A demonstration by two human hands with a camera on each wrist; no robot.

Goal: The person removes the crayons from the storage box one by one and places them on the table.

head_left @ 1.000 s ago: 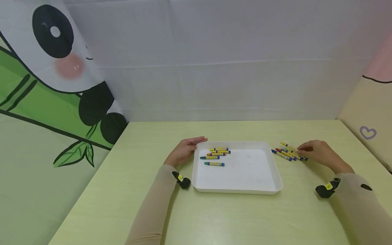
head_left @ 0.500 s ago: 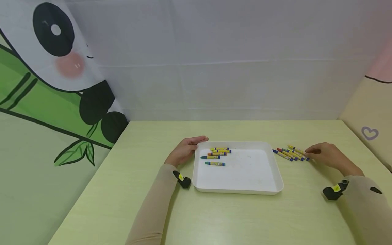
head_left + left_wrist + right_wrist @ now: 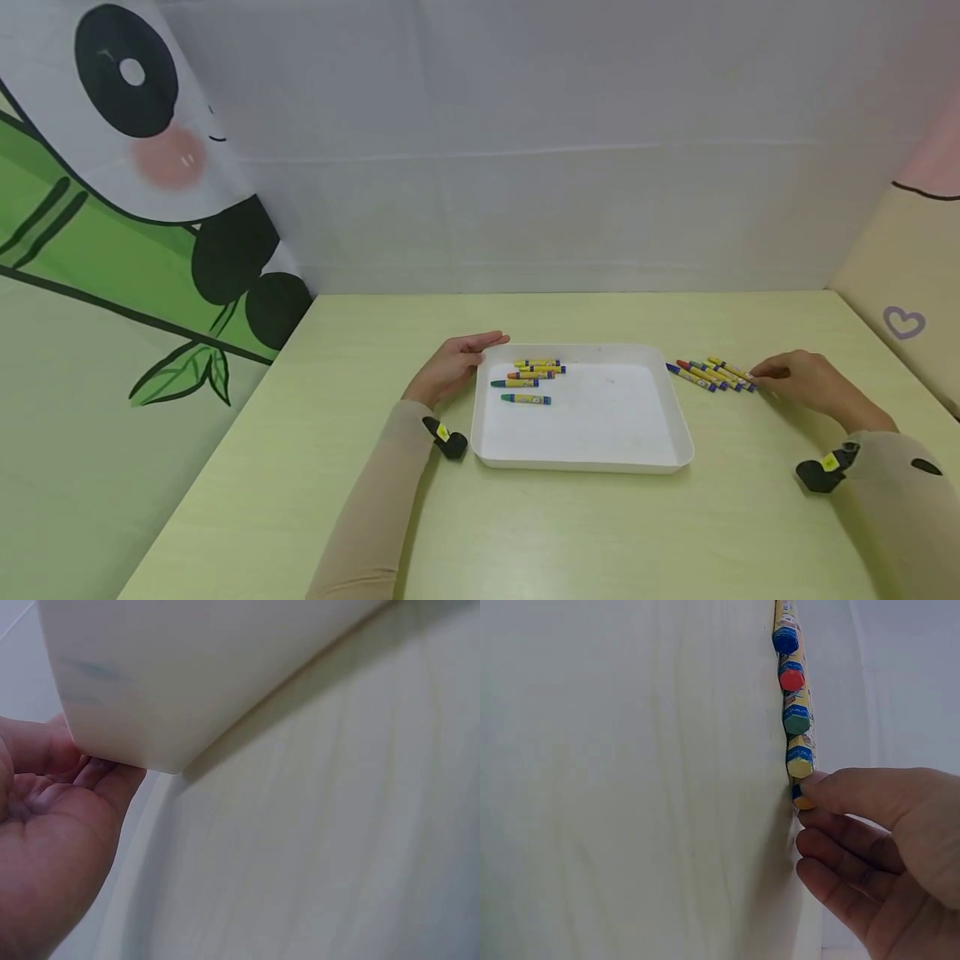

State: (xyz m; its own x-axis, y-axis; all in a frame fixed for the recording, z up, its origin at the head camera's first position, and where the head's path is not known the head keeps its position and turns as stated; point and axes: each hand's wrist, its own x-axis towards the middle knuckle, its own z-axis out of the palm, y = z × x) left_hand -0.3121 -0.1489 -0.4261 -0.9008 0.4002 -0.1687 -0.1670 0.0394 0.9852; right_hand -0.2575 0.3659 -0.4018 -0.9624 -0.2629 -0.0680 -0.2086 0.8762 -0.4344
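Observation:
My left hand [image 3: 447,367] holds the white tray [image 3: 585,468] at its back left corner, fingers reaching behind it. The left wrist view shows the thumb and fingers [image 3: 112,787] meeting at that corner. Inside the tray several crayons [image 3: 527,400] lie sideways, mostly at the back left. Right of the tray, a slanted row of crayons lies side by side, including a blue one [image 3: 690,377] and a red one [image 3: 791,679]. My right hand [image 3: 806,385] pinches the near end of the yellow crayon [image 3: 729,367] at the row's right end; its thumb partly covers that end.
The pale wooden table [image 3: 570,533] meets a white cloth backdrop [image 3: 555,208] along its back edge. At the left stands a panel with a cartoon panda and bamboo [image 3: 150,242]. Another panel with a purple heart [image 3: 904,322] borders the right.
My right hand has moved right and slightly nearer, bringing the yellow crayon into line beside the others in the row. The left hand and the tray have stayed in place.

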